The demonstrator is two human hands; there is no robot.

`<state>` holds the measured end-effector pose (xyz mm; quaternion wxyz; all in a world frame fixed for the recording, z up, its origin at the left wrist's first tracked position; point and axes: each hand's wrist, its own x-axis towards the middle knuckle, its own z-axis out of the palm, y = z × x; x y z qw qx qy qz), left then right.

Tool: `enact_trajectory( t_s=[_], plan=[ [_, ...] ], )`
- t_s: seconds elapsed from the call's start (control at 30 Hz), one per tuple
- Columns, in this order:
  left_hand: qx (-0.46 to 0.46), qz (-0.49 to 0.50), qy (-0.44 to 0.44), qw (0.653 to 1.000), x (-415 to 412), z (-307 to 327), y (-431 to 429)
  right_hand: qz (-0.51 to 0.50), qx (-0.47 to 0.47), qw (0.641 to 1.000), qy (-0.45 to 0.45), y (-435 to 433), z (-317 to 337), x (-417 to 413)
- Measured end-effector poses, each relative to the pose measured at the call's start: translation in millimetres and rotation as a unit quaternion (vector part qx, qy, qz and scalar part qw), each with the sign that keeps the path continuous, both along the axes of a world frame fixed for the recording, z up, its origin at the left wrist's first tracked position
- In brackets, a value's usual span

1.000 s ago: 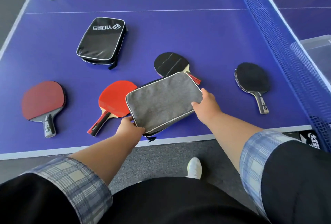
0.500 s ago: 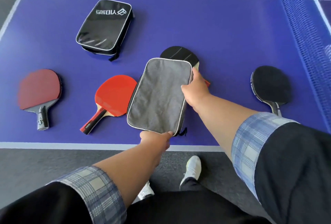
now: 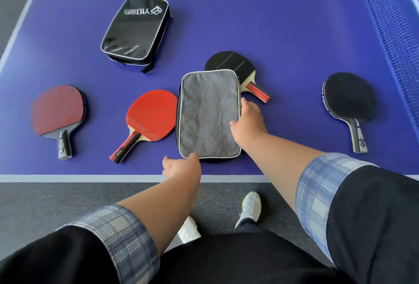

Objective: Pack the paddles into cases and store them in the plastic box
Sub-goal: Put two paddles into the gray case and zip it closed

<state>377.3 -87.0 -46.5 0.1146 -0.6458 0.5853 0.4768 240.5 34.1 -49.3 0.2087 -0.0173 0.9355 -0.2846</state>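
Note:
A grey fabric case (image 3: 209,113) lies upright on the purple table near its front edge. My right hand (image 3: 248,122) grips the case's right edge, fingers curled over it. My left hand (image 3: 182,167) touches the case's lower left corner with its fingertips. A bright red paddle (image 3: 150,117) lies just left of the case. A dark red paddle (image 3: 57,109) lies farther left. A black paddle (image 3: 231,62) with a red-striped handle pokes out behind the case. Another black paddle (image 3: 348,97) lies at the right. A black case (image 3: 136,30) with white lettering rests farther back.
The blue net (image 3: 394,25) runs along the right side. The table's white front edge (image 3: 68,178) borders grey carpet, where my white shoes (image 3: 250,206) stand. The plastic box is out of view.
The grey case has been turned from a slanted position to upright, lengthwise away from me. My left hand slid to its near corner; my right hand stayed on its right edge.

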Motion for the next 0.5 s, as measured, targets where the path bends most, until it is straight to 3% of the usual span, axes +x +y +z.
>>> enact_trajectory(
  t_s=[0.13, 0.23, 0.3, 0.4, 0.5],
  plan=[
    [-0.022, -0.215, 0.022, 0.976, -7, 5, -26, 0.046, 0.028, 0.998, -0.037, -11, 1, 43],
    [-0.008, -0.279, 0.002, 0.960, -14, 11, -35, 0.033, 0.044, 0.996, -0.065, -17, 1, 55],
    [-0.059, -0.332, -0.039, 0.941, -17, 19, -37, 0.024, 0.041, 0.995, -0.083, -18, 7, 55],
    [-0.143, -0.325, 0.024, 0.934, -9, 29, -29, -0.013, -0.003, 0.993, -0.115, -16, 20, 55],
    [-0.126, -0.246, 0.173, 0.945, 0, 41, -17, -0.031, -0.049, 0.992, -0.113, -13, 36, 56]
  ],
)
